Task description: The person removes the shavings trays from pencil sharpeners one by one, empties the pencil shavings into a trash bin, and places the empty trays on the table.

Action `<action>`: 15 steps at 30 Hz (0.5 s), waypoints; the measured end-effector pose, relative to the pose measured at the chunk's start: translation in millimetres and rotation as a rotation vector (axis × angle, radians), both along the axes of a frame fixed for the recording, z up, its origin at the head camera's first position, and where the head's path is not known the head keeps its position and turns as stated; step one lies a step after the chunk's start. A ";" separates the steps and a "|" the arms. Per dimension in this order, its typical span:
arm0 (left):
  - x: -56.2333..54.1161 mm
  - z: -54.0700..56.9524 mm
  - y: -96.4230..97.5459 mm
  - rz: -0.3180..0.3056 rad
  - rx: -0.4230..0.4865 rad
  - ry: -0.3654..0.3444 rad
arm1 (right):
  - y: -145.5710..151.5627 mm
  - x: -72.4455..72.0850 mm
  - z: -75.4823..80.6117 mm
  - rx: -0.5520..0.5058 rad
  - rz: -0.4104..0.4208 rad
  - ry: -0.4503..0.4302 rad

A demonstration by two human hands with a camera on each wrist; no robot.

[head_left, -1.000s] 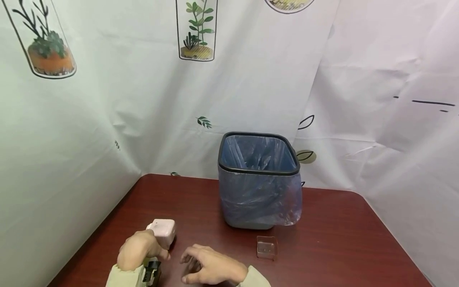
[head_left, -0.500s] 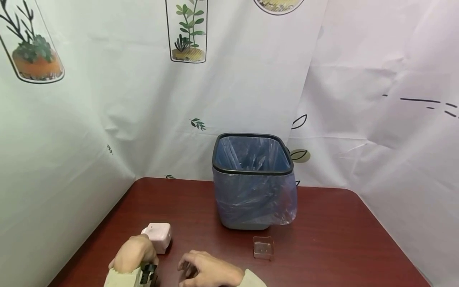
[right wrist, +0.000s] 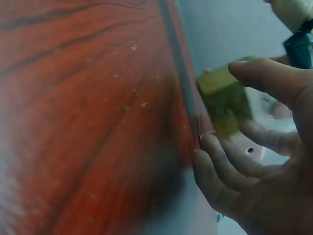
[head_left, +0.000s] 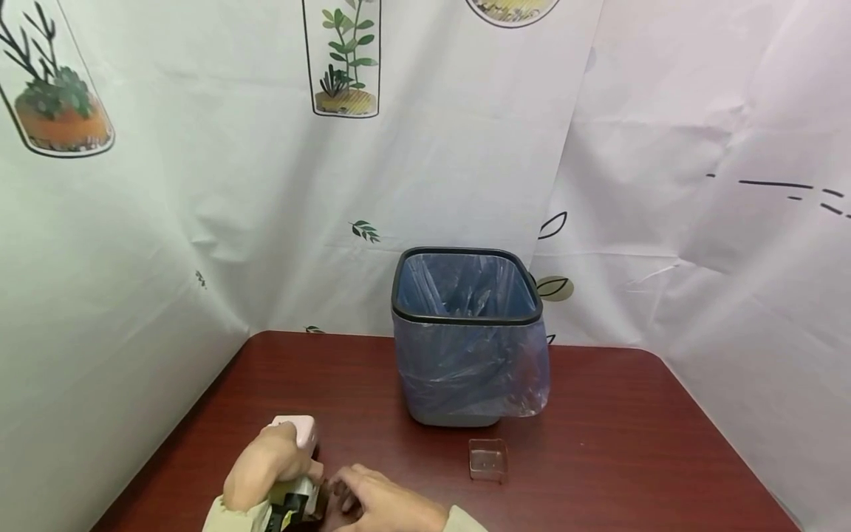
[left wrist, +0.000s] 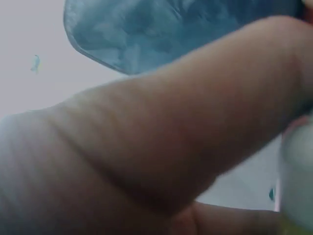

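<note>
At the lower left of the head view my left hand [head_left: 262,465] bends down in front of a pale pink box [head_left: 302,427], partly covering it. My right hand [head_left: 395,502] lies just to its right, fingers loosely bent, with the two hands nearly meeting. The right wrist view shows a small, blurred yellow-green block [right wrist: 222,88] between them. The block appears to be in the left hand's grip, and the right thumb [right wrist: 264,76] overlaps it in this view. A left-hand finger [left wrist: 195,117] fills most of the left wrist view, hiding the grip.
A bin [head_left: 468,369] with a dark rim and bluish plastic liner stands towards the back of the red-brown table [head_left: 618,443]. A small clear square tray [head_left: 488,459] lies in front of it. Patterned white cloth [head_left: 432,162] hangs behind and along the sides.
My left hand drew back to the left, then came right towards the right hand. The right hand stays nearly in place. The head view has turned slightly right.
</note>
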State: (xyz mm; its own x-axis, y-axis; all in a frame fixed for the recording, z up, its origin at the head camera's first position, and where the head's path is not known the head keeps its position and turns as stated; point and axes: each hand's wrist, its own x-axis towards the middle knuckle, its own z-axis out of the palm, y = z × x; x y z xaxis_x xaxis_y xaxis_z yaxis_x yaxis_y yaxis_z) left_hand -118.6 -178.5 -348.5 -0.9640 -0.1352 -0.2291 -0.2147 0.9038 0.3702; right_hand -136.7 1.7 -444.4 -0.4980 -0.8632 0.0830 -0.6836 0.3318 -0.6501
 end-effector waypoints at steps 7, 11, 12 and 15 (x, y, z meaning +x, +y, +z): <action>5.7 4.9 8.7 -0.062 -0.049 0.083 | -2.6 4.1 -5.5 -0.135 -0.087 0.081; 8.2 6.0 13.7 -0.112 -0.034 0.101 | -4.6 4.8 -6.1 -0.159 -0.116 0.171; 8.7 6.2 15.0 -0.117 -0.007 0.095 | -5.0 4.8 -6.1 -0.171 -0.129 0.190; 9.0 7.2 17.6 -0.090 0.088 0.038 | -5.5 3.8 -6.4 -0.235 -0.173 0.211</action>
